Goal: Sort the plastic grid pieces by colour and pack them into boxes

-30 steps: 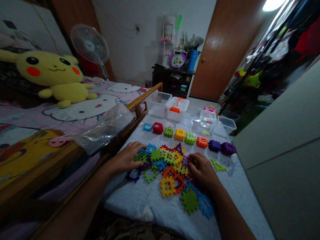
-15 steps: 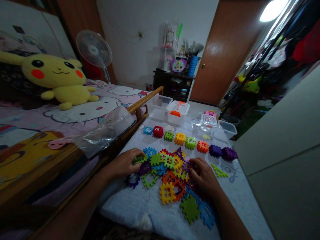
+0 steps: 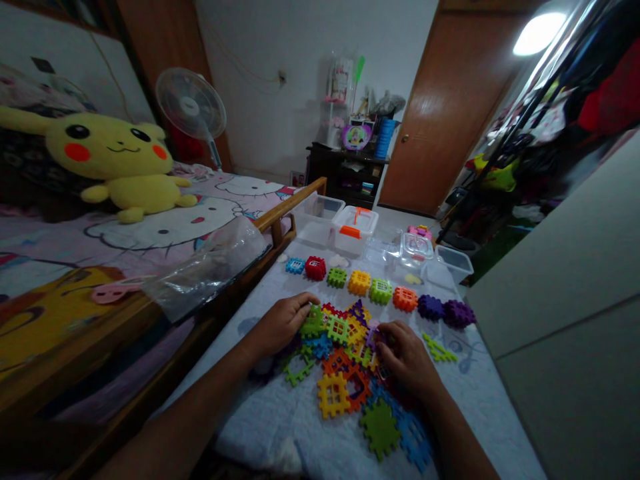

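My left hand [image 3: 286, 325] reaches to the left side of a pile of interlocking plastic building tiles, its fingers closed at a green tile [image 3: 313, 323]. My right hand [image 3: 407, 357] rests at the pile's right side, fingers curled beside a lilac tile [image 3: 372, 337]; what lies under them is hidden. Between the hands are a light green window tile [image 3: 337, 329], a purple triangular tile [image 3: 359, 312] and orange tiles [image 3: 358, 390]. Nearer me lie a yellow window tile [image 3: 333, 396], a solid green tile [image 3: 380, 429] and a blue tile [image 3: 414, 440].
Behind the pile runs a row of tile stacks sorted by colour, including a red stack [image 3: 315, 269] and a purple stack [image 3: 459, 313]. Farther back stand clear plastic boxes [image 3: 356, 230]. A wooden bed rail [image 3: 295, 200] borders the left; a green strip [image 3: 440, 348] lies right.
My left hand has moved right and slightly forward, from a green piece at the pile's left edge to the green tile nearer the middle. My right hand has stayed nearly in place.
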Demonstrator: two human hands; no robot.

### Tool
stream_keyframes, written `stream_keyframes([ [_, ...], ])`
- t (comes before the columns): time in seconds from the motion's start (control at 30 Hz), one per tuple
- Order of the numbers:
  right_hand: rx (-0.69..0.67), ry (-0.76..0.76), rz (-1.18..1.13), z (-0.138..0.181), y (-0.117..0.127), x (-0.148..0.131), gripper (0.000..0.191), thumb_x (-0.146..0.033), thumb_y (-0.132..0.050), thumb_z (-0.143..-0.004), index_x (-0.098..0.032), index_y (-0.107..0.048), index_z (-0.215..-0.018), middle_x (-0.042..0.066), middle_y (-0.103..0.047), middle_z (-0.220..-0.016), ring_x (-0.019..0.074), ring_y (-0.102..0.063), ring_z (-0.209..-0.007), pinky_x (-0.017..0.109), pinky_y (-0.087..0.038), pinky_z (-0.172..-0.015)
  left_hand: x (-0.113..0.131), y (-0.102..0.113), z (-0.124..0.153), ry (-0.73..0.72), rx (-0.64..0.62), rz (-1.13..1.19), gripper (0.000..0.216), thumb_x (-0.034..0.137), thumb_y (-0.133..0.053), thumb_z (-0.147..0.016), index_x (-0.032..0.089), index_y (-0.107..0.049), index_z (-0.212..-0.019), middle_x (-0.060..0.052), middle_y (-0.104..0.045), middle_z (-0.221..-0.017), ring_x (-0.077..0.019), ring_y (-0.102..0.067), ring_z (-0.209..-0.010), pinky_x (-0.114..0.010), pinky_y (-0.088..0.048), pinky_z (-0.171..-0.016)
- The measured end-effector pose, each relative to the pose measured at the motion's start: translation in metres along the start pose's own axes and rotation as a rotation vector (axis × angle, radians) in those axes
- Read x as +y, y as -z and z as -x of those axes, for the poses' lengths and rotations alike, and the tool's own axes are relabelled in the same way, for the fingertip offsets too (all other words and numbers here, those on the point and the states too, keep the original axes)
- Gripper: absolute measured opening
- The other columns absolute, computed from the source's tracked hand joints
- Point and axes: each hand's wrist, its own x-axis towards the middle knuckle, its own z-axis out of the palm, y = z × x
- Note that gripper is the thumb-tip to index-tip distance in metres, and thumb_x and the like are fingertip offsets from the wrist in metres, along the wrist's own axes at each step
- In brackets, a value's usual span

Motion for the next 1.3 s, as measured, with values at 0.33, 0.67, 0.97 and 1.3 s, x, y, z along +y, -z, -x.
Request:
stream_keyframes([
  [0.33,0.004,-0.004,-0.005,0.0,0.0,0.002,0.022,-0.027,-0.053,-0.084,-0.019,-0.065,-0.101,0.008,-0.063,-0.097,0.0225,-0.059,-0.091,0.036,-0.047,-0.083,-0.007,-0.025,-0.001,-0.078,-0.025,-0.267,0.031,0.022,-0.038,-0.096,0.016,-0.062,-0.113,-0.011,-0.064,-0.117,-0.0243,-0.055,-0.111,-0.041,-0.04,-0.104],
  [0.67,0.011,-0.005,0.003,0.001,-0.002,0.003,0.02,-0.026,-0.053,-0.085,-0.019,-0.064,-0.101,0.007,-0.062,-0.096,0.0219,-0.059,-0.09,0.036,-0.047,-0.083,-0.006,0.014,0.0,-0.029,-0.378,-0.247,0.063,0.026,-0.062,-0.079,0.017,-0.046,-0.139,-0.01,-0.053,-0.142,-0.0235,-0.047,-0.132,-0.035,-0.033,-0.114],
  [0.97,0.006,0.001,0.008,0.001,-0.003,0.006,0.023,-0.025,-0.054,-0.084,-0.018,-0.064,-0.103,0.008,-0.062,-0.096,0.0226,-0.059,-0.092,0.037,-0.046,-0.085,-0.006,0.008,-0.01,-0.004,-0.299,-0.371,0.062,0.039,-0.066,-0.075,0.011,-0.056,-0.13,-0.014,-0.06,-0.131,-0.0278,-0.054,-0.123,-0.035,-0.038,-0.109],
  [1.3,0.012,0.013,0.003,0.0,-0.002,0.003,0.022,-0.025,-0.053,-0.084,-0.019,-0.064,-0.102,0.007,-0.062,-0.095,0.0213,-0.058,-0.09,0.036,-0.046,-0.083,0.001,0.008,-0.018,0.007,-0.344,-0.48,0.047,0.035,-0.068,-0.067,0.02,-0.062,-0.111,-0.009,-0.065,-0.115,-0.027,-0.058,-0.109,-0.034,-0.045,-0.098],
])
